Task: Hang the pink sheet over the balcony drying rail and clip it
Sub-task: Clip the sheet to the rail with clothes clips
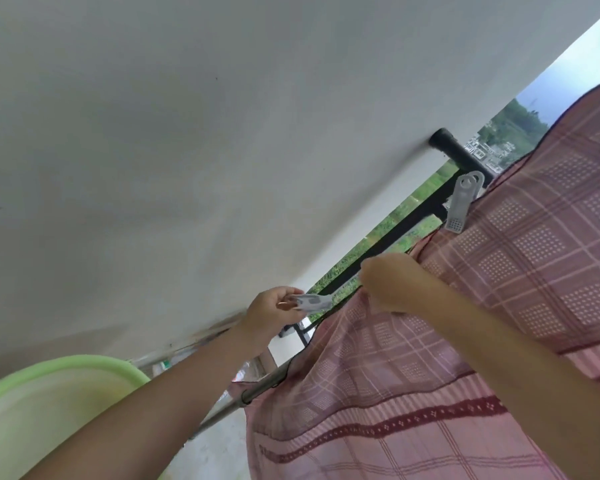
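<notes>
The pink checked sheet [499, 271] with dark red bands hangs draped over the black balcony rail [458, 155], filling the right half of the view. A grey plastic clip [463, 202] is clamped on the sheet's upper edge near the rail's wall end. My left hand [274, 311] holds a second grey clip [310, 302] just left of the sheet's lower edge. My right hand [388, 282] pinches the sheet's edge against a black bar, a hand's width right of that clip.
A white wall [187, 133] fills the upper left. A light green plastic basin [49, 403] sits at the lower left beside my left forearm. A thin metal rod [229, 407] runs under the sheet's corner. Greenery and buildings show beyond the railing.
</notes>
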`<state>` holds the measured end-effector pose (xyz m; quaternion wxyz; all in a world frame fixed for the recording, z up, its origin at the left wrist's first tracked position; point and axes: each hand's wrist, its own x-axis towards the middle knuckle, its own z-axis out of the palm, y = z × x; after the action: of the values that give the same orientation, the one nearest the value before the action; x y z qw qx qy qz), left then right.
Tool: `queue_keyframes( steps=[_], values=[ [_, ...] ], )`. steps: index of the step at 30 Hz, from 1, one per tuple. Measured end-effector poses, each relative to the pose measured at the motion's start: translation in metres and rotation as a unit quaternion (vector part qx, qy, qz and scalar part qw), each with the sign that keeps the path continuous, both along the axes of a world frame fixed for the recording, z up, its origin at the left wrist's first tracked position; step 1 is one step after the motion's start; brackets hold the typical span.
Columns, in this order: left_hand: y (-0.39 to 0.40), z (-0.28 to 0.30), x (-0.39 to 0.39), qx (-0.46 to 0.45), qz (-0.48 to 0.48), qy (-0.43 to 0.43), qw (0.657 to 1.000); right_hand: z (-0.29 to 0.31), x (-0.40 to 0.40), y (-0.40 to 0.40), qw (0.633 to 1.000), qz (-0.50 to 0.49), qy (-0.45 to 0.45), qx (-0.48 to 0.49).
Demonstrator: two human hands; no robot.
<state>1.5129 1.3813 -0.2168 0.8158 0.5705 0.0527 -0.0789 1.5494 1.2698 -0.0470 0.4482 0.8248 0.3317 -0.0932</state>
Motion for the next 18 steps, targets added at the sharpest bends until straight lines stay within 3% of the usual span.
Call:
queue_keyframes(
  steps=[3,8,14,18],
  values=[
    [-0.013,-0.007,-0.002,0.031,0.022,-0.03,0.999,-0.006,-0.006,-0.012,0.999,0.038,-0.022,-0.017],
    [-0.019,-0.005,-0.002,0.101,0.051,-0.092,0.989,-0.019,-0.003,-0.007,0.998,-0.027,-0.041,-0.033],
    [-0.015,-0.002,0.006,0.109,0.057,-0.124,0.985,-0.019,0.003,0.005,0.987,-0.159,-0.033,0.006],
    [-0.013,0.003,0.015,0.121,0.038,-0.142,0.982,-0.023,0.005,0.006,0.991,-0.121,-0.049,0.041]
  ],
)
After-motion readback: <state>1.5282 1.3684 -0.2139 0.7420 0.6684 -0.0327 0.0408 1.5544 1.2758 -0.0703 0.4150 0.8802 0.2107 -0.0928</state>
